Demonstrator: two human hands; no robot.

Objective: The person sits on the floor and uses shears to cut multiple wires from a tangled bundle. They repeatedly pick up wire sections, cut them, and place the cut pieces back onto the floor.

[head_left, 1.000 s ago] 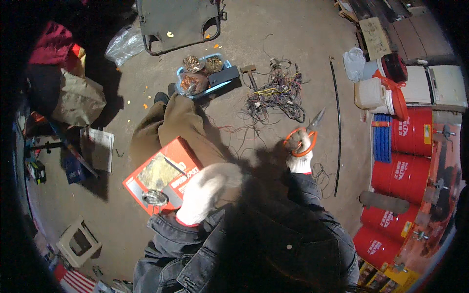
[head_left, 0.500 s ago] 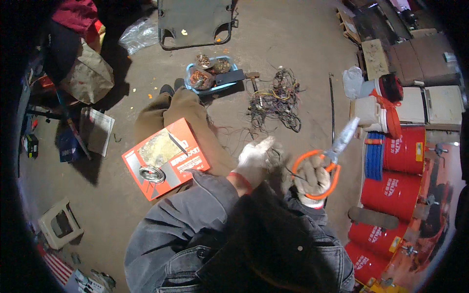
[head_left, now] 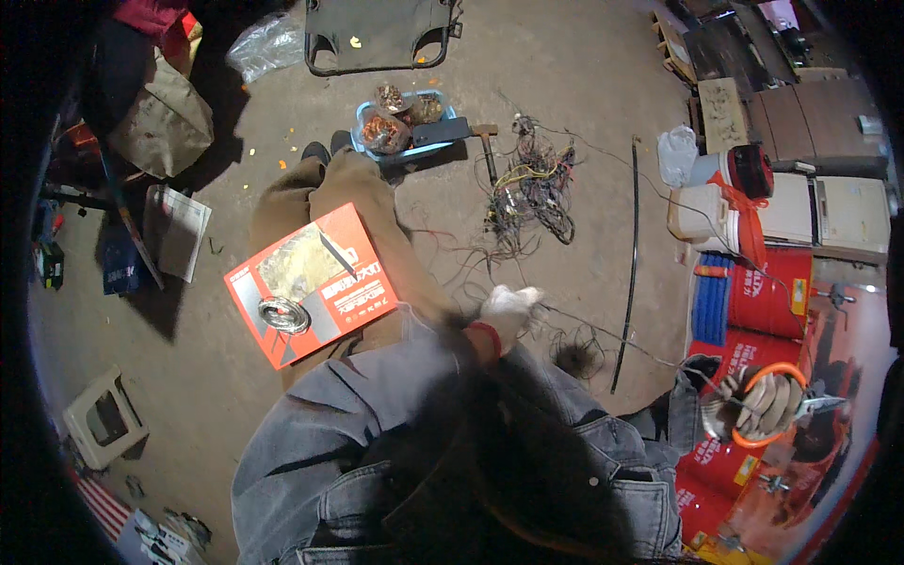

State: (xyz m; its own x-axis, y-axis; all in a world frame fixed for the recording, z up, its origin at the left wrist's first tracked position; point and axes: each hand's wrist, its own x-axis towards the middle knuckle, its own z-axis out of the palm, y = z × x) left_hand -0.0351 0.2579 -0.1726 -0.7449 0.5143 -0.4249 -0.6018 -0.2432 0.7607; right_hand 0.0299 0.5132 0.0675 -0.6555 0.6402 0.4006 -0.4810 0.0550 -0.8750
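Observation:
My left hand (head_left: 508, 315), in a white work glove with a red cuff, is closed on a thin dark wire (head_left: 603, 330) in front of my lap. The wire stretches right to my right hand (head_left: 770, 405), gloved and far out to the right. That hand grips scissors (head_left: 796, 372) with orange loop handles, blades pointing right. Ahead lies a tangle of wires (head_left: 541, 193), mostly dark with some yellow; loose strands trail toward my left hand. A smaller wire clump (head_left: 576, 356) sits on the floor right of my left hand.
On my lap rests a red box (head_left: 367, 306) carrying a silvery wire coil (head_left: 283, 316). Beyond my feet stands a blue basket (head_left: 441, 151) with bags of copper-coloured scraps. A hammer (head_left: 485, 132) and a long black rod (head_left: 629, 273) lie on the floor. Red drums (head_left: 767, 297) line the right.
My right hand has swung far to the right with the scissors, drawing the wire out between both hands. My left hand has shifted slightly right and down, still closed.

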